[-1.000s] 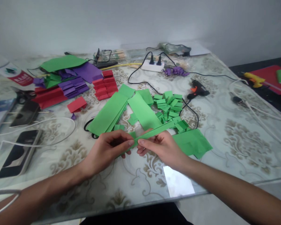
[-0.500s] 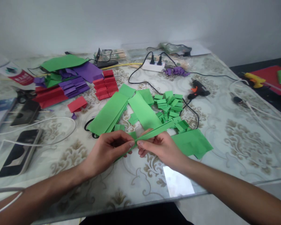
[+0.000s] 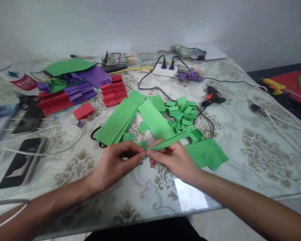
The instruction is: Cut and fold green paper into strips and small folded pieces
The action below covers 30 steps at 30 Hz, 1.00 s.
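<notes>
Between my two hands is a narrow folded strip of green paper (image 3: pixel 169 140), pinched near its middle. My left hand (image 3: pixel 121 160) is closed on it with thumb and forefinger, and part of the strip is hidden beneath that hand. My right hand (image 3: pixel 169 155) grips it right beside, the fingertips almost touching the left ones. Just beyond lie wide green paper strips (image 3: pixel 117 117) in a fanned stack and another green strip (image 3: pixel 155 117). Small folded green pieces (image 3: pixel 182 112) are heaped behind my right hand. A green sheet (image 3: pixel 207 152) rests under my right wrist's far side.
A black glue gun (image 3: pixel 213 95) with its cord lies at the right, near a white power strip (image 3: pixel 165 69). Red folded paper (image 3: pixel 114 90) and purple paper (image 3: pixel 80 92) are at the back left. Two phones, one a black-screened phone (image 3: pixel 21 162), and white cables lie left.
Both hands stay almost in place, still pinching the green strip. The whole view has shifted very slightly.
</notes>
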{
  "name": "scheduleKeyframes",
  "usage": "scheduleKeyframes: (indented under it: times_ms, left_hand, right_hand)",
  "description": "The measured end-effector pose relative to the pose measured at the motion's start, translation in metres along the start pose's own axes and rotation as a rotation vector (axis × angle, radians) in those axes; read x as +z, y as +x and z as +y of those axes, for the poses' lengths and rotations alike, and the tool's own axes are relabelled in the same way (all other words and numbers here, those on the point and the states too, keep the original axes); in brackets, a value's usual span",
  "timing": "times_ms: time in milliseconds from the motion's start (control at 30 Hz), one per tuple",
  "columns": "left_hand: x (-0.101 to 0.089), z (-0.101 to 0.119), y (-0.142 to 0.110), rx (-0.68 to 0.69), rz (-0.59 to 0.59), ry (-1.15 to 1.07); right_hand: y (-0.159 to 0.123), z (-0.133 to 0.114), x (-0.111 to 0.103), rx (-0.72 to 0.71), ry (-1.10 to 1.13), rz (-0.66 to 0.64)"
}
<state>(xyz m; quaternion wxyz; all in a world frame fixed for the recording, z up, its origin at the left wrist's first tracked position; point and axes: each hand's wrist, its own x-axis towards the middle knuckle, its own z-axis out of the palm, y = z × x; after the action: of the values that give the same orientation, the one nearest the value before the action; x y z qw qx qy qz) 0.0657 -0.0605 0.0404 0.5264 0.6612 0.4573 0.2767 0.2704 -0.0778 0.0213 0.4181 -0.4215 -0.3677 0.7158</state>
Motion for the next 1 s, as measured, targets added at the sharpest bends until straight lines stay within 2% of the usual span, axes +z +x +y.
scheduleKeyframes:
  times_ms: [733,1000]
  left_hand:
    - [0.0000,-0.0040,-0.0006,-0.015,-0.052,-0.041]
    - [0.0016,-0.0004,0.0003,0.009,-0.025,-0.010]
  right_hand:
    - [-0.0016,-0.0027,0.0021,0.034,0.064,0.021]
    - [-0.0012,-0.0014,0.0016,0.023,0.056,0.019]
